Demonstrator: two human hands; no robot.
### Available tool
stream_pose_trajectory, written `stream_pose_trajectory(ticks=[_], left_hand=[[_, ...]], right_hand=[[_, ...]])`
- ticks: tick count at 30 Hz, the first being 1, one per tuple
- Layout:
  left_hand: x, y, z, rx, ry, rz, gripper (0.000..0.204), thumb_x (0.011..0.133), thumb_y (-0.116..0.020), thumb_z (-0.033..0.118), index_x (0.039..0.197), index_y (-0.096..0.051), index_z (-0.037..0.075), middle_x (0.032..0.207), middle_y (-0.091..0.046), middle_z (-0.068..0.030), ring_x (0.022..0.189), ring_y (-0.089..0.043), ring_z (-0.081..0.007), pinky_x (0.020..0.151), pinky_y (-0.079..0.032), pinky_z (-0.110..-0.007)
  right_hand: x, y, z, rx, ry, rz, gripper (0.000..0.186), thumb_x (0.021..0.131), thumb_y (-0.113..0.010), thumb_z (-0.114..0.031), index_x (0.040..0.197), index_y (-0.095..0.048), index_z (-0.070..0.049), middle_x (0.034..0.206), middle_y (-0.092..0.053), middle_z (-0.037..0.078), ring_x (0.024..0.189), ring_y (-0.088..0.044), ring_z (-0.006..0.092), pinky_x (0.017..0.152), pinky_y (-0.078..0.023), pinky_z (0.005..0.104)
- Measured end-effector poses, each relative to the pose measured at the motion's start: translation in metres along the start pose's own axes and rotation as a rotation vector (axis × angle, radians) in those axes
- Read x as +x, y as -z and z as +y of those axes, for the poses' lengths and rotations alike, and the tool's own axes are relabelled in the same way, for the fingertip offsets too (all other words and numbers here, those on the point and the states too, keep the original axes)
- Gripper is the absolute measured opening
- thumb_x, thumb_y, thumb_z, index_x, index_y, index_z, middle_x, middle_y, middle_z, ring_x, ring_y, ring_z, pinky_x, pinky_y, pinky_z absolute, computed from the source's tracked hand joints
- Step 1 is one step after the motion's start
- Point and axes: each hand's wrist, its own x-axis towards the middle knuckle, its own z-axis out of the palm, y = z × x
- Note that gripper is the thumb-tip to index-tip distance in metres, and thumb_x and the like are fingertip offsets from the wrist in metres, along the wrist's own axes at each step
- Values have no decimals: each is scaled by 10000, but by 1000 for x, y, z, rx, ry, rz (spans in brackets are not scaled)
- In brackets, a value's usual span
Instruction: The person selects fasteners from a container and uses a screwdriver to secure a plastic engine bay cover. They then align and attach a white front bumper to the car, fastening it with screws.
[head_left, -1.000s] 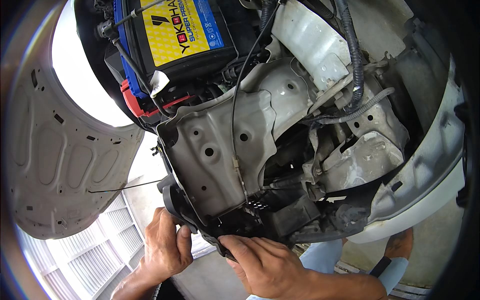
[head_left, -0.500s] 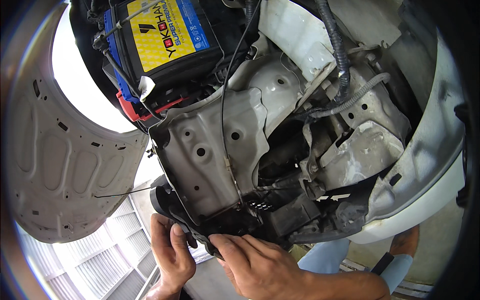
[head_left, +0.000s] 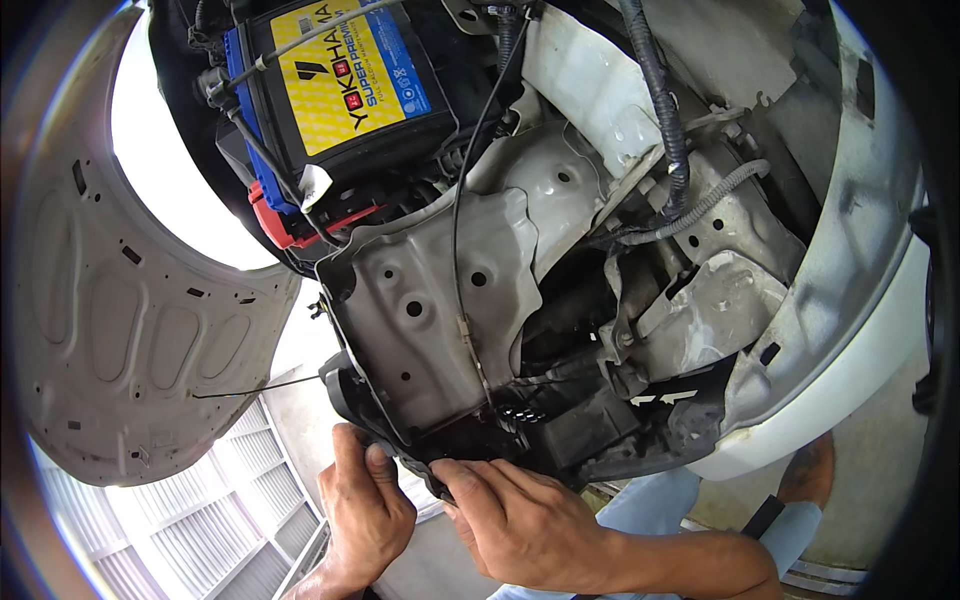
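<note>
A black plastic trim strip (head_left: 346,392) runs along the lower edge of the car's opened front end. My left hand (head_left: 366,498) pinches it between thumb and fingers near its left part. To the right, my right hand (head_left: 535,525) is closed over the same strip, fingertips on its upper side and the thumb partly hidden below. Just beyond the hands lies a bare grey metal panel (head_left: 425,335) with round holes. A thin black cable (head_left: 456,225) crosses this panel down towards the strip. What the fingertips press beneath the strip is hidden.
A battery (head_left: 350,75) with a yellow and blue label sits at the upper left, beside a red terminal cover (head_left: 275,220). The raised hood (head_left: 140,340) stands at left. Corrugated hoses (head_left: 665,125), a dark box (head_left: 590,435) and the white fender (head_left: 830,400) lie right.
The view has shifted slightly, so the car parts appear a little to the right at the left side. Both hands keep their hold on the black strip.
</note>
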Motion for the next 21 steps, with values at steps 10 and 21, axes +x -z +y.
stream_pose_trajectory(ticks=[10, 21], left_hand=[[9, -6, -38, 3, -246, 45, 45, 961, -497, -27, 1001, -480, -37, 703, -565, -186, 551, -562, -368, 540, -448, -455], [27, 9, -50, 47, -561, -45, 208, 972, -618, 62, 1085, -485, -51, 796, -623, -172, 599, -604, -345, 610, -505, -433]], right_hand=[[2, -3, -2, -7, -3, 0, 286, 935, -624, -78, 1195, -587, 34, 970, -688, 175, 857, -692, 333, 751, -571, 410], [3, 0, -2, -11, -37, -21, 274, 931, -627, -87, 1177, -594, 31, 957, -687, 187, 827, -691, 341, 735, -573, 415]])
